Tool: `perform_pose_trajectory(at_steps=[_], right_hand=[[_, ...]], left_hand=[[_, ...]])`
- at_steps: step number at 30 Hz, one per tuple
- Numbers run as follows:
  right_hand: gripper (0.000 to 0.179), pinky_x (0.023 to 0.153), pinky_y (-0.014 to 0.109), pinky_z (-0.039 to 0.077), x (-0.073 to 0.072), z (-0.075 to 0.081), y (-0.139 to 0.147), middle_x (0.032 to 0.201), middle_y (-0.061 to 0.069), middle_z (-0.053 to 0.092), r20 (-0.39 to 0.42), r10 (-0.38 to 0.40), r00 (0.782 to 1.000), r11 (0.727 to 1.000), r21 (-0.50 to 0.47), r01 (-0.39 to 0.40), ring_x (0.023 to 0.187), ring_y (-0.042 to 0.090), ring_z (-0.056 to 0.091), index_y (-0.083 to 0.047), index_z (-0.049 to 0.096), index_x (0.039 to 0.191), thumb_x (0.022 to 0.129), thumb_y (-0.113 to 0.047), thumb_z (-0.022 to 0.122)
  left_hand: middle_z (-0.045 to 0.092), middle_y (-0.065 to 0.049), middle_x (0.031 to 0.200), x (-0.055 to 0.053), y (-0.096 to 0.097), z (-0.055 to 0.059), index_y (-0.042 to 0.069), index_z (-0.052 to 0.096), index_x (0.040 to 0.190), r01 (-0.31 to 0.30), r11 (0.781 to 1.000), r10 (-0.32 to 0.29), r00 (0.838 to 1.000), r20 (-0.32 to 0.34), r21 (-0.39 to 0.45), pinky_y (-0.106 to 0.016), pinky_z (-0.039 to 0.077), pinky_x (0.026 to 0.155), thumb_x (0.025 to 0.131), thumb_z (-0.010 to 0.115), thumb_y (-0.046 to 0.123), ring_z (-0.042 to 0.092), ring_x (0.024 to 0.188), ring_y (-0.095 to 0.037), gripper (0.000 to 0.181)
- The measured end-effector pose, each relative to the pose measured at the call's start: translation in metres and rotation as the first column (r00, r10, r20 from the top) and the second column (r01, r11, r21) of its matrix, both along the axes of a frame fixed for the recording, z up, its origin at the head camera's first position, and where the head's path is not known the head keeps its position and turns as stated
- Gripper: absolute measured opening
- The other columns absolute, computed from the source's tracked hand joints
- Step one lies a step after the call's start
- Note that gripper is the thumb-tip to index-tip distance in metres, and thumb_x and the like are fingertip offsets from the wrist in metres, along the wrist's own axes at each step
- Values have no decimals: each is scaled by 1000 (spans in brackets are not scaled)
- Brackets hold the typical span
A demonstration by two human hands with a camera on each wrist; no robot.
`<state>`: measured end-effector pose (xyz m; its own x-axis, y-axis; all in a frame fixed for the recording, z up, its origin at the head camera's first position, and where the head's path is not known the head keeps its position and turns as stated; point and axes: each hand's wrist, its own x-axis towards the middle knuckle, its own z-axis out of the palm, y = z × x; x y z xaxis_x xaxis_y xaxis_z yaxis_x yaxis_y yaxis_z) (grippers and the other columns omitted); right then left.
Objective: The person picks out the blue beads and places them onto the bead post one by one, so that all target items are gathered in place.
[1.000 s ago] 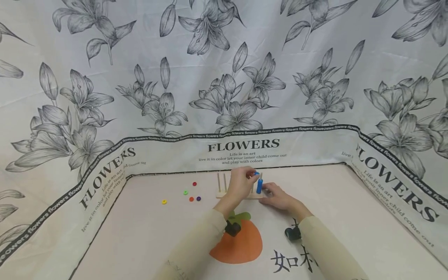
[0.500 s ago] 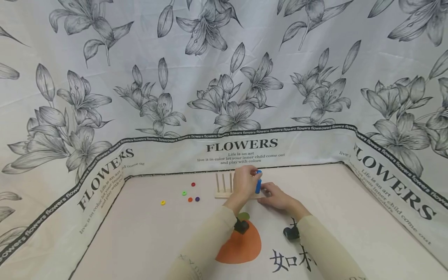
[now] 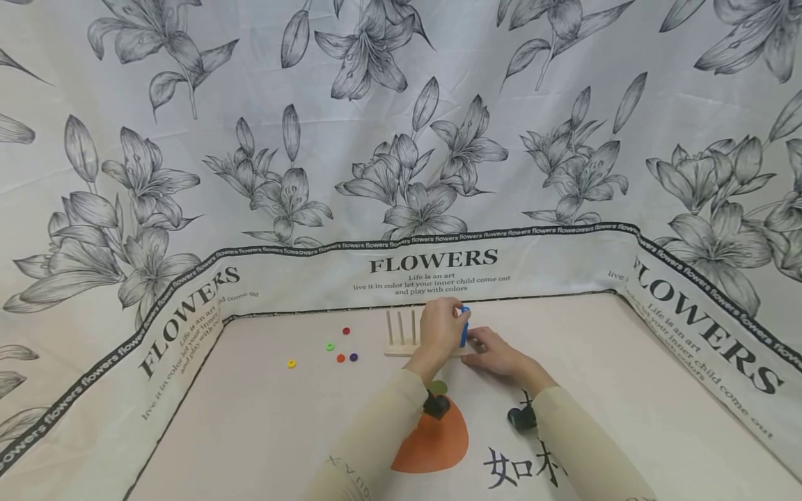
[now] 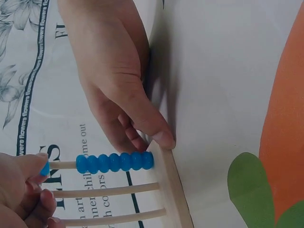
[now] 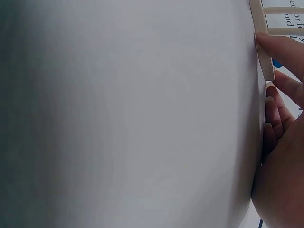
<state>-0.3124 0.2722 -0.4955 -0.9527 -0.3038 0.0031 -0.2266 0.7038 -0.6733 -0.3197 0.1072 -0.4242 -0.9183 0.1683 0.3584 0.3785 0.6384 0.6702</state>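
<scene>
A wooden peg rack [image 3: 401, 350] with several upright pegs stands at the far middle of the table. On its rightmost peg sits a stack of blue beads [image 4: 114, 162]. My left hand [image 3: 441, 323] pinches another blue bead [image 4: 45, 169] at the top of that peg, a gap above the stack. My right hand [image 3: 496, 352] grips the right end of the wooden base, thumb on the near edge and index finger at the end face [image 5: 269, 71]. In the head view my left hand hides the rack's middle pegs.
Left of the rack lie loose beads: red [image 3: 347, 331], green [image 3: 330, 346], orange [image 3: 341, 358], purple [image 3: 354, 357] and yellow [image 3: 291, 363]. A flower-printed curtain [image 3: 432, 275] borders the table behind and at both sides. The tablecloth bears a printed orange fruit [image 3: 438, 442].
My left hand has shifted slightly right, bringing the pinched blue bead onto the top of the rightmost peg. My right hand keeps its grip on the base. The loose beads lie unmoved.
</scene>
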Motion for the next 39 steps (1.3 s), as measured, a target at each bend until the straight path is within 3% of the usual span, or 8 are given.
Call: perform_pose_trajectory(at_steps=[3, 7, 11, 15, 24, 28, 32, 39], right_hand=[[62, 109, 65, 36, 0, 1, -1, 147, 28, 45, 6, -9, 1000, 1000, 1, 9, 133, 48, 44, 3, 51, 142, 92, -28, 71], [62, 109, 65, 36, -1, 1, -2, 147, 27, 45, 12, -22, 1000, 1000, 5, 22, 134, 48, 44, 2, 52, 142, 92, -28, 72], [61, 111, 64, 35, -1, 0, -2, 148, 26, 45, 25, -31, 999, 999, -9, 32, 136, 46, 43, 1, 52, 143, 92, -27, 72], [62, 111, 64, 35, -2, 1, -2, 148, 26, 45, 19, -25, 1000, 1000, -8, 25, 136, 47, 44, 1, 52, 143, 92, -28, 72], [64, 110, 64, 36, -2, 0, -3, 148, 29, 44, -1, -12, 1000, 1000, -4, 12, 133, 48, 45, 4, 50, 143, 92, -28, 71], [65, 111, 63, 36, -2, -1, -5, 149, 28, 44, 12, -19, 1000, 1000, -1, 19, 134, 47, 45, 3, 50, 144, 92, -28, 71], [64, 112, 62, 35, -3, 0, -5, 150, 25, 44, 34, -31, 999, 1000, -4, 31, 135, 44, 45, 1, 50, 145, 93, -30, 71], [66, 111, 64, 35, -7, -1, -2, 149, 26, 44, 13, -14, 1000, 1000, -2, 14, 135, 46, 43, 0, 50, 146, 92, -33, 70]], left_hand=[[55, 9, 64, -1, 0, 0, 9, 77, 111, -5, 1000, 5, 1000, -1, -19, -18, 39, 49, 94, 75, 24, 48, 54, -4, 23], [64, 6, 69, -1, 1, -1, 9, 77, 110, -14, 998, 13, 1000, -18, -55, -18, 44, 52, 94, 76, 24, 55, 58, -5, 22], [76, 1, 88, -1, 2, -2, 12, 78, 107, -35, 991, 27, 998, -61, -129, -15, 49, 60, 94, 76, 26, 67, 70, -6, 19], [78, -1, 100, -1, 4, -3, 15, 79, 106, -70, 978, 51, 994, -100, -198, -17, 52, 64, 94, 76, 28, 72, 78, -10, 18], [78, 3, 97, 1, 6, -7, 19, 79, 106, -126, 959, 98, 988, -120, -254, -21, 51, 65, 92, 77, 30, 70, 80, -9, 18], [78, 4, 96, 3, 5, -13, 19, 79, 103, -137, 961, 118, 989, -91, -242, -23, 51, 65, 92, 77, 30, 69, 80, -9, 16], [77, 5, 87, 2, 3, -18, 19, 79, 103, -140, 968, 130, 990, -61, -209, -22, 47, 57, 92, 78, 29, 63, 67, -7, 15], [65, 9, 66, 0, 3, -20, 19, 79, 107, -157, 967, 144, 987, -77, -203, -21, 38, 49, 89, 80, 29, 49, 53, -4, 20]])
